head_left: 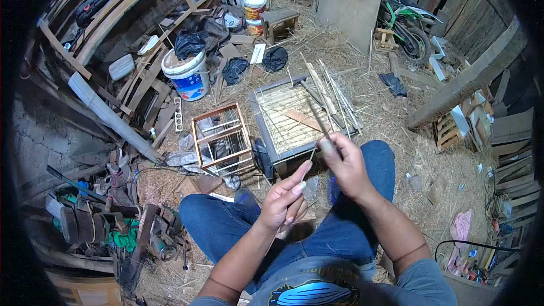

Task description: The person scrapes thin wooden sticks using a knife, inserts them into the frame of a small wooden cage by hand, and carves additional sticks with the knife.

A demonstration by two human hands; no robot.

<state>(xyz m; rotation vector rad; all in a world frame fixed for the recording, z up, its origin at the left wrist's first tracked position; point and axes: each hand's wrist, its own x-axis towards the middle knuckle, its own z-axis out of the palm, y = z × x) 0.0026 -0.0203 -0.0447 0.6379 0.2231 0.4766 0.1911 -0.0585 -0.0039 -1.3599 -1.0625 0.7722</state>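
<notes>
My left hand (286,199) pinches a thin strip (309,165) between thumb and fingers, above my lap. To its upper right, my right hand (344,165) is closed round a long, dark, narrow tool (318,114) that points up and away; its exact kind is unclear. The strip's upper end comes close to my right hand. Beyond both hands is a low table (266,130) with a pale slatted top. A flat brown wood piece (304,120) and a bundle of thin sticks (339,95) lie on it.
Left of the table stands a small wooden frame (221,136) with thin bars. A white and blue bucket (188,76) is behind it. A slanting wooden post (462,82) rises at the right, near a motorcycle (411,34). A bench vise (164,249) sits at the lower left.
</notes>
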